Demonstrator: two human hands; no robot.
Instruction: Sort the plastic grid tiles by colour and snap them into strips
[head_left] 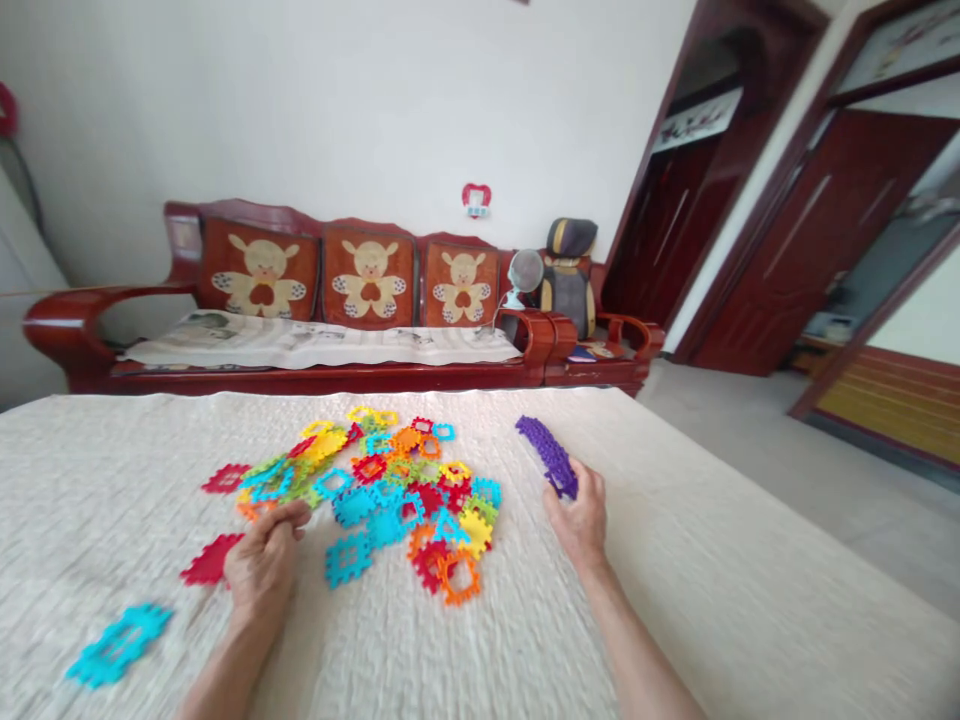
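Note:
My right hand (pixel 580 515) grips the near end of a row of purple toothed tiles (pixel 551 457), stacked face to face and slightly curved. It is held to the right of a loose heap of coloured interlocking tiles (pixel 382 515). At the heap's left edge my left hand (pixel 266 560) has its fingers curled and closed, the tips beside green tiles (pixel 304 495). Whatever those fingers may hold is hidden. Partly behind this hand is a red tile (pixel 212 560). A blue tile with a cut-out (pixel 120 645) lies apart at the near left.
The tiles lie on a table with a pale textured cover (pixel 720 560). Beyond it stands a wooden sofa (pixel 82 315) with bear cushions (pixel 369 280). A small fan (pixel 525 272) and a padded chair (pixel 568 295) are at its right. Doorways and grey floor are farther right.

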